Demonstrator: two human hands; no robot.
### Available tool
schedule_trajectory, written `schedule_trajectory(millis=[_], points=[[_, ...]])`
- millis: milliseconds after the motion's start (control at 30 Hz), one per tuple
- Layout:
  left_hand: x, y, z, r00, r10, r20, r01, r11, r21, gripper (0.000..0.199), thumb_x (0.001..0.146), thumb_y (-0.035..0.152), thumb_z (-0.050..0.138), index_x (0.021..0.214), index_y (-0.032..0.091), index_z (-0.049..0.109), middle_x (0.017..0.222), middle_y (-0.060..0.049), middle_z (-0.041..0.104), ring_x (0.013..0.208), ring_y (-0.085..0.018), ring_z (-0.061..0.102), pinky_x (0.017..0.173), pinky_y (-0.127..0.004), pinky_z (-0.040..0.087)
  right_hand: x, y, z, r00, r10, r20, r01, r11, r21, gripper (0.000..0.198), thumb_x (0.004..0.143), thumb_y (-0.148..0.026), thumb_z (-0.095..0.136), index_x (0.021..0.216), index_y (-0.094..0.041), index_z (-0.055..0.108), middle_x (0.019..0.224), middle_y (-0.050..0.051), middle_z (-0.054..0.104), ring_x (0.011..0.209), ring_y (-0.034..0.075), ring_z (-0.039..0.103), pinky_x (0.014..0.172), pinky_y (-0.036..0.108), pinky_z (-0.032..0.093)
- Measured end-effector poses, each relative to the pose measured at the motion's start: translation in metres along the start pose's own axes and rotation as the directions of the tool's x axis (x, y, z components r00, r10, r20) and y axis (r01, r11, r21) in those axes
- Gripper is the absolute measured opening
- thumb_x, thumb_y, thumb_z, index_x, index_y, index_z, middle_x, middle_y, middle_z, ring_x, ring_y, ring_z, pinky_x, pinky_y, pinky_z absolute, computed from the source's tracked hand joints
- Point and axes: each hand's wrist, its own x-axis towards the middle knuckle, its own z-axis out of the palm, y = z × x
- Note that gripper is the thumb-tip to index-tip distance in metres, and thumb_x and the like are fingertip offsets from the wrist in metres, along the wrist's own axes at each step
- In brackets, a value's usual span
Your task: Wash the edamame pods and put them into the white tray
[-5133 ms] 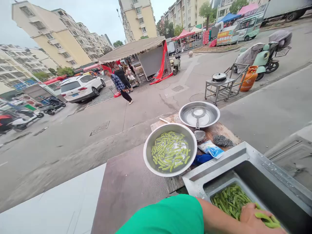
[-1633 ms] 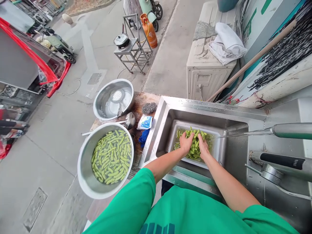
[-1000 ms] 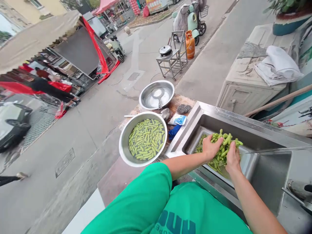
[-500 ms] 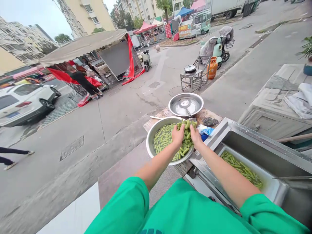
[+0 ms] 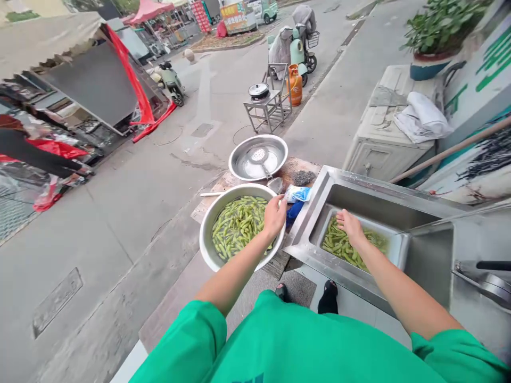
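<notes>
Reaching back mid-frame | left grip (image 5: 274, 215) emptied, open over bowl (image 5: 207, 234) | right grip (image 5: 349, 224) spread on tray pods (image 5: 339, 246) | handful moved

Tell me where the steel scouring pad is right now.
In the head view the steel scouring pad lies on the wooden board, between the empty metal basin and the sink, just beyond the blue-and-white packet.

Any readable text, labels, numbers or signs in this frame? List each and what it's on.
None reads clearly.
Yellow roadside banner: characters blurred.
Red sign panel: too small.
Orange gas cylinder: markings too small.
Blue-and-white packet: print unreadable.
Green shirt: dark lettering cut off at the frame edge.
Green wall markings: only partial strokes.
</notes>
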Motion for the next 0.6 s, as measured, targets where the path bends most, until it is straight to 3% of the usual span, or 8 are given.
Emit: schedule_trajectory(millis=[67, 133, 167, 233, 333, 400, 533, 600], points=[[-0.001, 0.029, 0.056, 0.939, 0.143, 0.312, -0.171, 0.983, 0.064, 0.04, 0.095, 0.034, 0.039, 0.117, 0.019, 0.069, 0.12, -0.006, 0.069, 0.113, -0.021, 0.062, 0.103, -0.032, 0.045, 0.002, 0.061, -0.043, 0.989, 0.134, -0.059, -0.143, 0.972, -0.184, 0.052, 0.101, -0.039, 0.027, 0.126, -0.011, 0.063, 0.127, 0.018, 0.063, 0.121, 0.031, 0.057, 0.102, 0.044, 0.047], [0.0, 0.047, 0.12, 0.785, 0.19, 0.59, -0.338, 0.929, 0.151, 0.038, 0.095, 0.032, 0.039, 0.112, 0.019, 0.071, 0.116, -0.007, 0.07, 0.111, -0.022, 0.064, 0.101, -0.032, 0.047, 0.006, 0.11, -0.071, 0.975, 0.206, -0.088, -0.221, 0.942, -0.253, 0.05, 0.098, -0.034, 0.034, 0.132, -0.006, 0.058, 0.136, 0.022, 0.056, 0.131, 0.034, 0.047, 0.111, 0.048, 0.035], [0.002, 0.05, 0.153, 0.715, 0.18, 0.676, -0.413, 0.888, 0.2, 0.038, 0.095, 0.032, 0.039, 0.113, 0.02, 0.07, 0.118, -0.008, 0.069, 0.113, -0.023, 0.062, 0.102, -0.033, 0.046, 0.01, 0.13, -0.079, 0.97, 0.224, -0.095, -0.242, 0.929, -0.28, 0.052, 0.097, -0.033, 0.036, 0.136, -0.004, 0.054, 0.141, 0.023, 0.051, 0.136, 0.034, 0.042, 0.114, 0.048, 0.03], [0.006, 0.048, 0.218, 0.636, 0.126, 0.761, -0.517, 0.802, 0.3, 0.039, 0.096, 0.032, 0.039, 0.124, 0.022, 0.065, 0.128, -0.009, 0.063, 0.12, -0.025, 0.058, 0.103, -0.038, 0.045, 0.026, 0.159, -0.086, 0.968, 0.231, -0.094, -0.249, 0.912, -0.326, 0.056, 0.097, -0.033, 0.038, 0.144, -0.004, 0.046, 0.151, 0.021, 0.04, 0.142, 0.033, 0.031, 0.118, 0.047, 0.022], [0.012, 0.032, 0.295, 0.618, 0.09, 0.781, -0.593, 0.706, 0.388, 0.045, 0.096, 0.032, 0.037, 0.137, 0.025, 0.054, 0.143, -0.011, 0.05, 0.131, -0.029, 0.046, 0.107, -0.046, 0.041, 0.057, 0.181, -0.081, 0.988, 0.154, -0.016, -0.138, 0.827, -0.545, 0.057, 0.1, -0.036, 0.035, 0.15, -0.01, 0.039, 0.153, 0.018, 0.037, 0.143, 0.032, 0.028, 0.118, 0.046, 0.019], [0.014, 0.022, 0.329, 0.6, 0.112, 0.792, -0.637, 0.666, 0.389, 0.047, 0.098, 0.032, 0.033, 0.142, 0.027, 0.049, 0.147, -0.01, 0.046, 0.136, -0.03, 0.039, 0.111, -0.051, 0.035, 0.075, 0.187, -0.074, 0.989, 0.125, 0.084, -0.032, 0.719, -0.694, 0.055, 0.102, -0.038, 0.031, 0.151, -0.014, 0.038, 0.148, 0.016, 0.043, 0.137, 0.034, 0.035, 0.115, 0.05, 0.021], [0.016, 0.012, 0.367, 0.587, 0.025, 0.809, -0.648, 0.614, 0.451, 0.049, 0.099, 0.043, 0.026, 0.144, 0.034, 0.045, 0.141, -0.011, 0.05, 0.133, -0.035, 0.038, 0.109, -0.07, 0.022, 0.096, 0.191, -0.063, 0.957, 0.244, 0.157, -0.033, 0.629, -0.777, 0.055, 0.102, -0.05, 0.026, 0.148, -0.025, 0.043, 0.144, 0.014, 0.047, 0.131, 0.041, 0.04, 0.106, 0.063, 0.027], [0.018, 0.011, 0.377, 0.582, -0.073, 0.81, -0.617, 0.609, 0.498, 0.051, 0.098, 0.049, 0.023, 0.14, 0.036, 0.05, 0.14, -0.011, 0.049, 0.13, -0.038, 0.04, 0.104, -0.074, 0.023, 0.098, 0.194, -0.06, 0.936, 0.309, 0.166, -0.059, 0.606, -0.793, 0.057, 0.101, -0.055, 0.023, 0.144, -0.026, 0.048, 0.142, 0.015, 0.047, 0.13, 0.042, 0.039, 0.102, 0.064, 0.03]])
